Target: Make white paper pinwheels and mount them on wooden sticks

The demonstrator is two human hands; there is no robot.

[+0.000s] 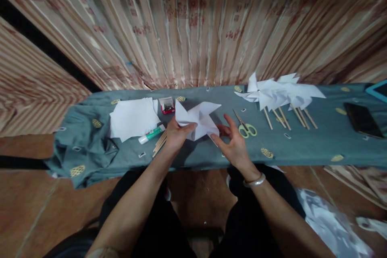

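My left hand (176, 134) pinches the left part of a folded white paper pinwheel (199, 119) held just above the blue-grey cloth (314, 145). Beside the paper's lower right corner is my right hand (234, 143), fingers spread, fingertips touching or nearly touching the paper. There is a silver bangle on my right wrist. A stack of white paper sheets (133, 118) lies left of my left hand, with a glue stick (152, 134) and several wooden sticks (159, 143) beside it.
Yellow-handled scissors (246, 127) lie right of my right hand. Finished white pinwheels on sticks (279, 94) lie at the right rear. A small red box of pins (167, 106) sits behind the paper. A dark phone (363, 120) lies far right. A striped curtain hangs behind.
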